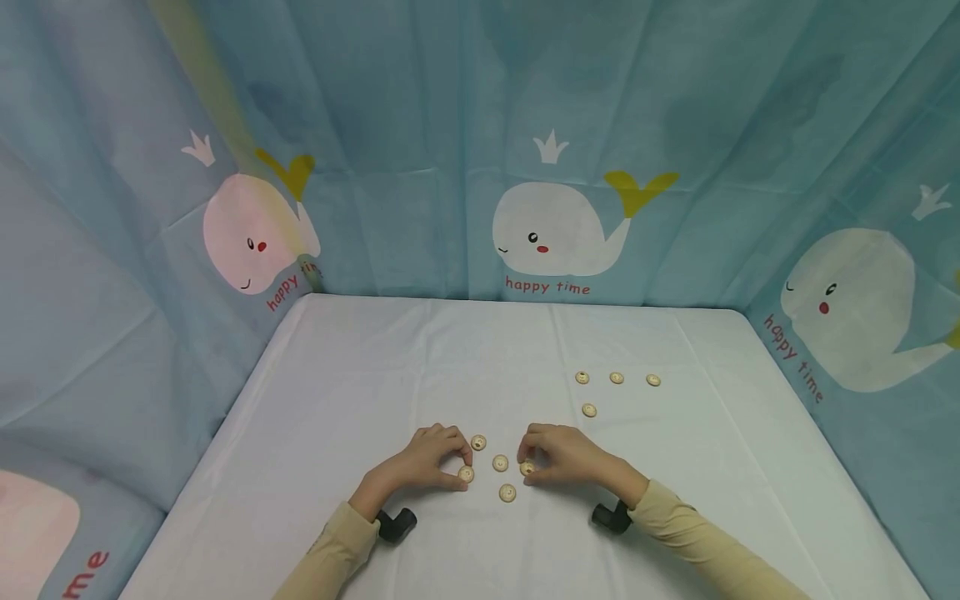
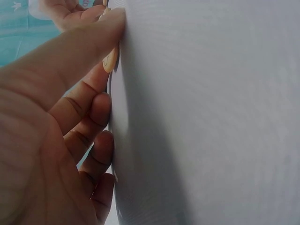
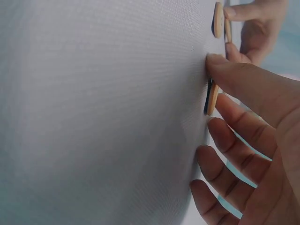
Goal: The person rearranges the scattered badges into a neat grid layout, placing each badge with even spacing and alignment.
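Thumb and fingertip of my left hand (image 1: 431, 458) pinch a round pale wooden button (image 1: 466, 474) low on the white table. The left wrist view catches the same button (image 2: 110, 62) on edge, partly behind the thumb. My right hand (image 1: 566, 454) pinches a second wooden button (image 1: 527, 468); in the right wrist view that button (image 3: 213, 98) appears tilted close to the cloth, below the thumb. Between the hands lie three more buttons: an upper one (image 1: 478, 442), a middle one (image 1: 500, 463) and a lower one (image 1: 507, 493).
Farther back to the right, several buttons lie apart, three in a row with the middle one (image 1: 617, 378) and another button (image 1: 589, 410) in front. A white cloth (image 1: 420, 358) covers the table. Blue whale-print curtains (image 1: 420, 208) enclose its back and sides.
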Tool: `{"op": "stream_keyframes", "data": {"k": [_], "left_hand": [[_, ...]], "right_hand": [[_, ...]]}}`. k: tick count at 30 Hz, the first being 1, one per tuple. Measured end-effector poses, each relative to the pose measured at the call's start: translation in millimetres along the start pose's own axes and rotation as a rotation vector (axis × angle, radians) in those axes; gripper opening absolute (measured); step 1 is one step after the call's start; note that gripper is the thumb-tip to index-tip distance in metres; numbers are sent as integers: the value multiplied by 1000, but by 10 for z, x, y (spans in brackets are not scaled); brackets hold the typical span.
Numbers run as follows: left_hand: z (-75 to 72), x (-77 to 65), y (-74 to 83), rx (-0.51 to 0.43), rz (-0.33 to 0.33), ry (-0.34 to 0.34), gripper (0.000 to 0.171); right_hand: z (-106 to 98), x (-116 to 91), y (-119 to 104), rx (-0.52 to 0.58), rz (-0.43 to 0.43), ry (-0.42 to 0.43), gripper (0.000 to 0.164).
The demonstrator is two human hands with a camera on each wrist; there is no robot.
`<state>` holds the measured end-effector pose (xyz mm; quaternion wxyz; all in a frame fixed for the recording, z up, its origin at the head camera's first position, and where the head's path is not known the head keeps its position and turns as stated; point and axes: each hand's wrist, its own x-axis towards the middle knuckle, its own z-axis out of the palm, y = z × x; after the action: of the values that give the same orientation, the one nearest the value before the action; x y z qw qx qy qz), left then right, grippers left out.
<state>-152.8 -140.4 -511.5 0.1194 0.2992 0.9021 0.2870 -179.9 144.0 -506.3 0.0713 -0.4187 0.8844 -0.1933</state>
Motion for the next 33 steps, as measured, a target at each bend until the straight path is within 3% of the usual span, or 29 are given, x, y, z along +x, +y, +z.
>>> {"op": "stream_keyframes", "data": {"k": [16, 33], "left_hand": [[8, -6, 12, 6, 1, -3, 25], [-12, -11, 25, 13, 16, 6, 26]], "right_hand": [[-24, -21, 4, 46, 68, -37, 24], [-88, -169, 185, 9, 134, 83, 25]]}}
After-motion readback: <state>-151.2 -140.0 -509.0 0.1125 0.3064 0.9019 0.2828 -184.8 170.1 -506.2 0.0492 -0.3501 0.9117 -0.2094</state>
